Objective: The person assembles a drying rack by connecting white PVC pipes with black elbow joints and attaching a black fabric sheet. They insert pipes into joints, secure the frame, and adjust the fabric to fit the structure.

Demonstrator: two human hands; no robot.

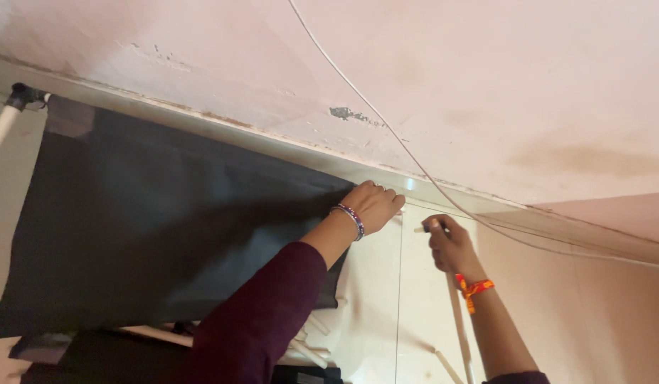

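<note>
Head view looks up at a wall top and ceiling. Left hand (374, 204), in a maroon sleeve with a beaded bracelet (351, 219) at the wrist, presses flat-knuckled against the upper right corner of a black fabric sheet (144, 220); fingers curled over that corner, pinning it to the wall just under the ceiling edge. Whether they pinch the cloth or only push on it, cannot tell. The sheet is matte, dark, smooth with soft folds, hanging wide across the wall from the upper left to the hand.

Right hand (449, 245), orange thread band (475, 289) on the wrist, sits just right of the left hand, apart from it. Thumb and fingers close narrowly on one small white piece (422, 229), short and stick-like; too small to name.

One thin white cable (386, 128) curves across the pinkish ceiling (486, 78), which is rough, stained, with chipped paint. Glossy pale wall tiles (422, 313) lie right of the sheet. One white pipe (2, 131) with a black elbow joint stands at the far upper left corner. Several white tubes (311, 352) lean below the sheet, count unclear.
</note>
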